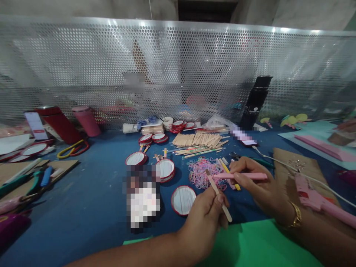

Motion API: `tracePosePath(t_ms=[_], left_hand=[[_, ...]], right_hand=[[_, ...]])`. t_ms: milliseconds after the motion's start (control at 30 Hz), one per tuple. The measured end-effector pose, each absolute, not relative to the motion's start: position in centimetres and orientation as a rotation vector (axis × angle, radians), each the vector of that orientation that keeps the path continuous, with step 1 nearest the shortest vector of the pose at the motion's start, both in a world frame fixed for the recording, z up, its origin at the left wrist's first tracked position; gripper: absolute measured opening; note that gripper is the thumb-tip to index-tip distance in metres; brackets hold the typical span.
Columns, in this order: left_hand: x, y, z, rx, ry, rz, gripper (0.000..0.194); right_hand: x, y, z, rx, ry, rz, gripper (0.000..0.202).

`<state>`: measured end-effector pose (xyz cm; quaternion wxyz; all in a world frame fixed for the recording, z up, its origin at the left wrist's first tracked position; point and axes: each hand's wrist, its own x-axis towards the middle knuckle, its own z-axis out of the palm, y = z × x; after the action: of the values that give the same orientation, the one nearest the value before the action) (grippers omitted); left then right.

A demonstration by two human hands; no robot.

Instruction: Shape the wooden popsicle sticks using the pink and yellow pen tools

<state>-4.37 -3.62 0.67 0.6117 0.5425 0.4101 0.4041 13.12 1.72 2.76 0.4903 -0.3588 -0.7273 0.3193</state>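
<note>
We have the stick (213, 184) in the left fingers (218, 203), pinched narrow, thumb on top. It slants, dark end up and away from us, pale end down past the fingers. Right fingers (244, 164) are closed round the pink pen (257, 176), held roughly level; its tip is at the stick's dark end, can't tell if touching.

Behind the stick, just beyond both sets of fingers: tangled bands (198, 171), pink and mixed. Yellow pen (237, 187) lies just beside the right fingers. Left of the left fingers, near: disc (183, 200), white with red rim, flat on the blue counter (97, 193). More red-rimmed discs farther out that way, some stacked. Beyond the bands, stick pile (200, 139).

Right of the right fingers: cardboard (313, 168) with pink glue gun (307, 194) on it. A white cable (278, 163) crosses over there. Gold bracelet (297, 215) on our right wrist. Green sheet (257, 243) below both hands, nearest us. Farther past the right fingers, phone (249, 142), then black bottle (254, 105), tilted. Well left of the left fingers, red bottle (59, 124) and pink bottle (86, 121). Perforated screen (111, 55) at the back.
</note>
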Motion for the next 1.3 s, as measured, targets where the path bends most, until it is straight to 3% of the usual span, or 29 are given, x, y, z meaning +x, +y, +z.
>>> tracePosePath(t_ms=[1300], left_hand=[[-4.37, -3.6, 0.8, 1.269, 0.992, 0.907, 0.031]], right_hand=[[12.91, 1.56, 2.83, -0.825, -1.771, 0.785, 0.017]])
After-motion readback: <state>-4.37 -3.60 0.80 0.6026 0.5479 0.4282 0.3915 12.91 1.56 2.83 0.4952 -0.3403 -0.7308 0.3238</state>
